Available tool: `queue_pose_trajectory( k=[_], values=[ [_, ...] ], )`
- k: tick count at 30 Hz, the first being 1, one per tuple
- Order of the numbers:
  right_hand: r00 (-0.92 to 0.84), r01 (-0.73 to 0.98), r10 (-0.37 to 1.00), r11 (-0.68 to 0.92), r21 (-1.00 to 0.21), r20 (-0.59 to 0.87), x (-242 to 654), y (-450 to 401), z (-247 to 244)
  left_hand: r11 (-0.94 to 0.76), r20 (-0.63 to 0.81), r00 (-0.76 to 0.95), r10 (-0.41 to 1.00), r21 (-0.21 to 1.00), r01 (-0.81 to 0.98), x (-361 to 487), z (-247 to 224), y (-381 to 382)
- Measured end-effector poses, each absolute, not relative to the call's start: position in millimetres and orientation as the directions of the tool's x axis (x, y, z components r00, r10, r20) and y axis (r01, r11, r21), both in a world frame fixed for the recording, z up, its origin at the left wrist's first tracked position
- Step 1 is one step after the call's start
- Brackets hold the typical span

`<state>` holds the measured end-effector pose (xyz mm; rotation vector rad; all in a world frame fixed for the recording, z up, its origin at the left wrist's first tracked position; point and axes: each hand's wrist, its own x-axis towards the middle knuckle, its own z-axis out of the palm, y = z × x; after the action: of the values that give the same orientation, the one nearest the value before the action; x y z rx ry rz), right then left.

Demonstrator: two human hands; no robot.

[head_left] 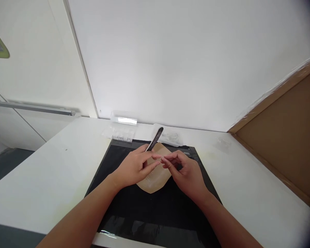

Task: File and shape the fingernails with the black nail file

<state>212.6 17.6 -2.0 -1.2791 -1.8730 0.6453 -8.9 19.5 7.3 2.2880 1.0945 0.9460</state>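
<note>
White wall (170,62) stands behind the white counter (59,172), where I see a black mat (129,210). My left grip (133,168) holds a dark stick (156,137) that pokes up past the knuckles, pointing away from me. Its thumb and pointing finger reach toward my right grip (187,174), whose fingertips press together. I can't tell if something tiny is between them. Below both, a tan sheet (155,185) lies on the mat.
</note>
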Motion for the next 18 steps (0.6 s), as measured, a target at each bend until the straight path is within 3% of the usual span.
queue_pose_trajectory(
  k=[18],
  values=[
    [-0.283,0.367,0.922,0.357,-0.859,0.263,210.0,20.0,-7.4,-0.618,0.439,0.445,0.781,0.649,0.445,-11.4,6.5,22.2]
  ],
)
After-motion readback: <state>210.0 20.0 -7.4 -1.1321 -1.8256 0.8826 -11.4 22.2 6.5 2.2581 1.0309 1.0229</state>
